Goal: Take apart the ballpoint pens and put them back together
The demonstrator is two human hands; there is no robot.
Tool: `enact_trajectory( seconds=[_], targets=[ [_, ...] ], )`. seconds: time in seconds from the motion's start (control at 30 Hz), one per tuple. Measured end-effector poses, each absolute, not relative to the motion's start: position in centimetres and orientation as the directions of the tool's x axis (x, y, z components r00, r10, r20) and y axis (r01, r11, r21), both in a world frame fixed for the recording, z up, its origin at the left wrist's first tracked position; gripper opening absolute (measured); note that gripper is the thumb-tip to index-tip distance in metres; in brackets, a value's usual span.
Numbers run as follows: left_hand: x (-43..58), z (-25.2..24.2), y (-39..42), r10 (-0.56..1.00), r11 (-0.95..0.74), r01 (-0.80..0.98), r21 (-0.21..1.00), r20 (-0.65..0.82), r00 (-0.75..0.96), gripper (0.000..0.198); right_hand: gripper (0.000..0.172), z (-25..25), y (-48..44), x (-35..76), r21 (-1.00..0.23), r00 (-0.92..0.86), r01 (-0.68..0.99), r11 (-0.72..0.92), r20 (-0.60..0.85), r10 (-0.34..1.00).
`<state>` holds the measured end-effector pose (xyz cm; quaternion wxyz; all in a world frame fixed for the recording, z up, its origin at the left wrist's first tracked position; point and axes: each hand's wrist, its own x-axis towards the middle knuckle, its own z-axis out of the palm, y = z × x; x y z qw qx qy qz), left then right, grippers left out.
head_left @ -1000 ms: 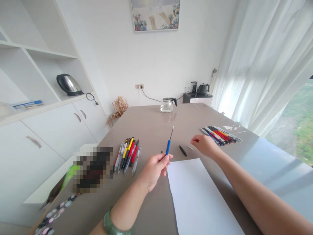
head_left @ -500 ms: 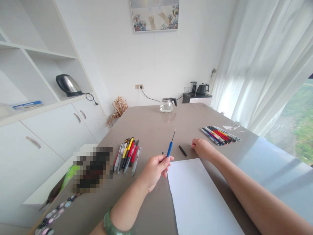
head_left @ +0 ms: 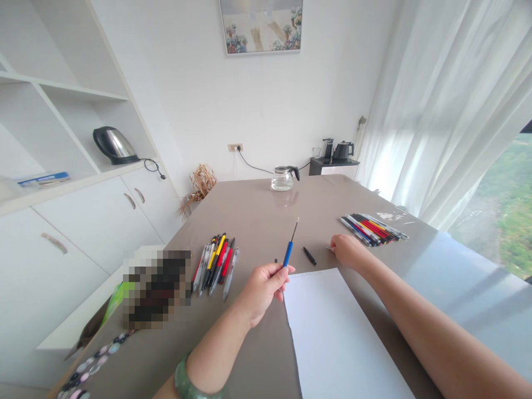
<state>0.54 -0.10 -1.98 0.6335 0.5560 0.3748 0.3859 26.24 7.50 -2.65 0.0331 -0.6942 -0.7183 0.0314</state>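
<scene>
My left hand point(head_left: 268, 288) is closed around a blue pen body point(head_left: 287, 254) with a thin refill point(head_left: 295, 229) sticking up out of it, tip upward. A small dark end shows behind my fingers. Low over the tabletop, my right hand point(head_left: 347, 250) has its fingers pinched together at a tiny pale silvery piece point(head_left: 328, 248), too small to name. Between the two hands a black pen part point(head_left: 310, 255) lies on the table. A white sheet of paper point(head_left: 341, 332) lies below it, its top left corner by my left hand.
Several assorted pens point(head_left: 216, 263) lie in a bunch at left. A row of pens point(head_left: 372, 228) lies at right, with white scraps point(head_left: 390, 216) beyond. A glass pot point(head_left: 282, 180) stands at the table's far end. A bead string point(head_left: 93, 366) lies at the left edge.
My right hand has shifted slightly to the right, and more of the tiny silvery piece shows at its fingertips. My left hand keeps its hold on the blue pen body.
</scene>
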Motion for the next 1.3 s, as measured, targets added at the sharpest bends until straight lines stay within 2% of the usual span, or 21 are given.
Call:
enact_trajectory(
  seconds=[0.2, 0.4, 0.67, 0.73, 0.8, 0.83, 0.87, 0.9, 0.97, 1.03, 1.13, 1.3],
  targets=[
    [0.6, -2.0, -0.1, 0.907, 0.084, -0.067, 0.994, -0.049, 0.419, 0.033, 0.020, -2.4, 7.0, 26.0, -0.021, -0.117, 0.993, 0.117, -0.012, 0.993],
    [0.7, -1.8, -0.2, 0.905, 0.109, -0.088, 0.990, -0.062, 0.421, 0.033, 0.023, -2.2, 6.8, 25.3, -0.042, -0.182, 0.983, 0.181, -0.018, 0.983],
    [0.7, -1.6, -0.2, 0.911, 0.127, -0.104, 0.986, -0.075, 0.406, 0.035, 0.019, -1.5, 6.6, 25.2, -0.221, -0.139, 0.962, 0.161, 0.113, 0.984],
    [0.7, -1.6, -0.2, 0.910, 0.108, -0.064, 0.992, -0.073, 0.407, 0.035, 0.021, -0.7, 6.4, 25.1, -0.337, -0.079, 0.932, 0.134, 0.172, 0.982],
    [0.7, -1.6, -0.3, 0.906, 0.078, -0.004, 0.997, -0.070, 0.417, 0.034, 0.027, 0.4, 5.9, 24.5, -0.611, 0.004, 0.775, 0.159, 0.257, 0.967],
    [0.7, -1.6, -0.3, 0.904, 0.063, 0.024, 0.998, -0.068, 0.421, 0.034, 0.029, 1.0, 5.5, 24.1, -0.769, 0.048, 0.604, 0.210, 0.298, 0.953],
    [0.7, -1.6, -0.4, 0.903, 0.051, 0.047, 0.998, -0.066, 0.424, 0.033, 0.029, 1.6, 5.1, 23.7, -0.872, 0.078, 0.406, 0.274, 0.332, 0.940],
    [0.7, -1.6, -0.4, 0.903, 0.041, 0.064, 0.997, -0.064, 0.426, 0.034, 0.027, 2.2, 4.7, 23.2, -0.917, 0.087, 0.228, 0.328, 0.354, 0.931],
    [0.7, -1.6, -0.5, 0.901, 0.024, 0.094, 0.995, -0.062, 0.429, 0.034, 0.024, 3.1, 3.8, 22.2, -0.931, 0.077, -0.008, 0.365, 0.364, 0.928],
    [0.7, -1.6, -0.5, 0.899, 0.011, 0.121, 0.993, -0.063, 0.433, 0.035, 0.021, 3.7, 3.1, 21.4, -0.923, 0.067, -0.125, 0.364, 0.358, 0.931],
    [0.8, -1.6, -0.5, 0.899, 0.005, 0.142, 0.990, -0.067, 0.432, 0.036, 0.019, 3.9, 2.7, 20.8, -0.916, 0.051, -0.169, 0.363, 0.360, 0.932],
    [0.8, -1.7, -0.4, 0.894, 0.010, 0.148, 0.989, -0.075, 0.443, 0.035, 0.021, 3.6, 2.8, 20.7, -0.916, 0.057, -0.127, 0.381, 0.377, 0.924]
  ],
)
